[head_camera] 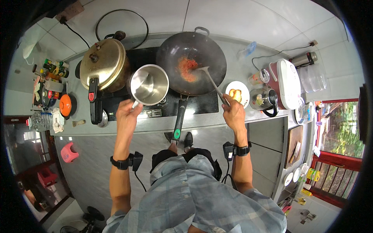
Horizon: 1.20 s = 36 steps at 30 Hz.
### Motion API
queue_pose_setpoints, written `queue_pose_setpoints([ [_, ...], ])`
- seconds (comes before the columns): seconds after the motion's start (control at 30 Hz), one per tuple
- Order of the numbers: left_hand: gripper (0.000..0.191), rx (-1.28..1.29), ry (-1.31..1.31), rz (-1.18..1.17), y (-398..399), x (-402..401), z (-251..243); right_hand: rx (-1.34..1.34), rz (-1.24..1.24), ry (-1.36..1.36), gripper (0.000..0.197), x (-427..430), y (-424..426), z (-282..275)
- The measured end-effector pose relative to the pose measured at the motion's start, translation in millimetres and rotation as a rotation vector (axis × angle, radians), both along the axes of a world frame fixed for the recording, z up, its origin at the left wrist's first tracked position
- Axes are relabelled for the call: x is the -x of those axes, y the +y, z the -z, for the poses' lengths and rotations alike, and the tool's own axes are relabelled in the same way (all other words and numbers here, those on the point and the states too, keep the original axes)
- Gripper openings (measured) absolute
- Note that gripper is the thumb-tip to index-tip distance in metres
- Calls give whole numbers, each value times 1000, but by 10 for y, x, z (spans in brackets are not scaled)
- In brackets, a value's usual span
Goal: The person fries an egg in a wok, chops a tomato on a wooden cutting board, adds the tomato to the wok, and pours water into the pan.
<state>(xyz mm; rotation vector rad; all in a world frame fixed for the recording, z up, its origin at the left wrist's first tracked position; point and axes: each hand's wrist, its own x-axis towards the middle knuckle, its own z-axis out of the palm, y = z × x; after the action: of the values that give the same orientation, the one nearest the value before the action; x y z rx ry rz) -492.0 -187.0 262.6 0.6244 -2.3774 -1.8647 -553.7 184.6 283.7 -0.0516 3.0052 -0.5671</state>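
My left hand (128,112) grips the handle of a stainless steel cup (149,84), held over the black stove (192,106) to the left of the wok. The cup's inside is shiny, and whether liquid lies in it I cannot tell. My right hand (234,112) holds the handle of a metal wok spatula (212,80). Its blade rests in the dark wok (212,52), at the edge of a red chopped mixture (187,68). A black wok handle (180,116) points towards me. Beside my right hand stands a white plate (246,93) with browned food (235,94) on it.
A pressure cooker (105,64) sits on the stove's left, a glass lid (122,24) behind it. Right of the plate are a glass jug (260,99) and a maroon-and-white appliance (287,84). An orange-lidded pan (67,105) and several bottles (56,70) occupy the left counter.
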Motion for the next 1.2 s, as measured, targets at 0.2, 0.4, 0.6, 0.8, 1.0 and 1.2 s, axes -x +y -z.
queue_pose_setpoints([
  [0.2, 27, 442, 218, 47, 182, 602, -262, 285, 125, 126, 40, -312, -13, 77],
  [0.4, 25, 758, 239, 95, 354, 1085, -225, 307, 219, 3, 42, -558, 10, 9],
  [0.6, 20, 747, 247, 74, 590, 1344, -198, 299, 219, -40, 41, -727, -16, -68],
  [0.8, 20, 848, 338, 99, 664, 1494, -15, 291, 227, -76, 40, -790, -56, -152],
  [1.0, 20, 932, 408, 112, 698, 1541, 45, 292, 239, -112, 40, -787, -96, -208],
  [1.2, 22, 1035, 488, 123, 657, 1582, 86, 287, 236, -105, 40, -793, -125, -184],
])
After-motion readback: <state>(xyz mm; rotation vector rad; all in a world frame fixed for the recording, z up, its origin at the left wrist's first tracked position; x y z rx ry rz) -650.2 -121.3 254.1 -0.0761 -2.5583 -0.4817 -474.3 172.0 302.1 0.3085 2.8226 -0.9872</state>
